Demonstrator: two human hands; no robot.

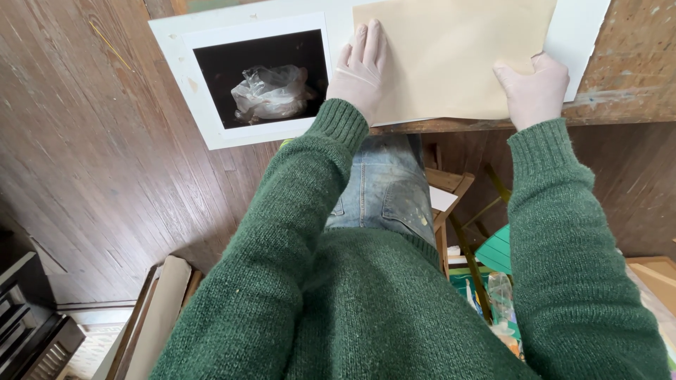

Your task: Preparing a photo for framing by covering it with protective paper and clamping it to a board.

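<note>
A tan sheet of paper [451, 56] lies on a large white sheet [584, 35] on a wooden table. My left hand [359, 63], in a pale glove, lies flat with fingers together on the tan sheet's left edge. My right hand [533, 88], also gloved, grips the sheet's lower right corner, thumb on top. Both arms wear green knitted sleeves. To the left, on the white sheet, is a dark photograph print [262, 77] showing a crumpled clear plastic bag.
The table's worn wooden edge [620, 112] runs below the sheets. Under it stand a wooden stool [451, 186], a green object [496, 250] and cluttered supplies [493, 302]. Flat boards [158, 309] lean at the lower left on the plank floor [84, 162].
</note>
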